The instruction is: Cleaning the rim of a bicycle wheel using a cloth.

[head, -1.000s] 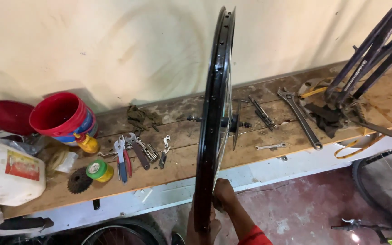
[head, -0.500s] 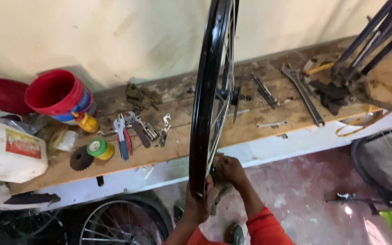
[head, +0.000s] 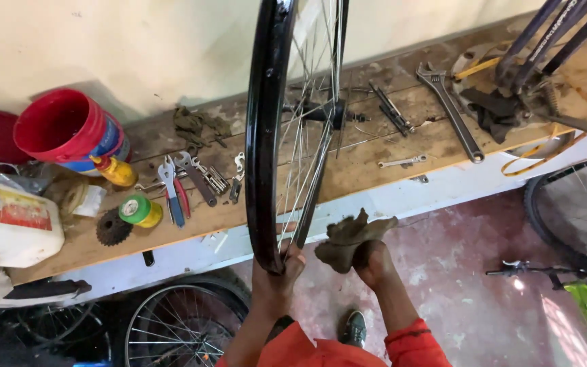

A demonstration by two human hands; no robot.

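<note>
A black bicycle wheel rim point(head: 261, 122) with silver spokes stands upright in front of me, its hub point(head: 334, 112) level with the bench. My left hand point(head: 276, 275) grips the bottom of the rim. My right hand point(head: 374, 261) holds a crumpled brown rag point(head: 348, 238) just right of the rim, close to the lower spokes. Both sleeves are orange-red.
A wooden bench point(head: 361, 170) runs along the wall with a red bucket point(head: 69, 129), white jug point(head: 8, 221), green tape roll point(head: 137, 209), sprocket point(head: 113, 228), wrenches point(head: 185, 180) and a large adjustable wrench point(head: 453, 112). A bike frame point(head: 545, 54) rests at right. Wheels lie below point(head: 178, 326) and at right point(head: 579, 211).
The wheel has turned from edge-on so its spokes now show. My right hand has come away from the rim, and the rag is now in plain view in it.
</note>
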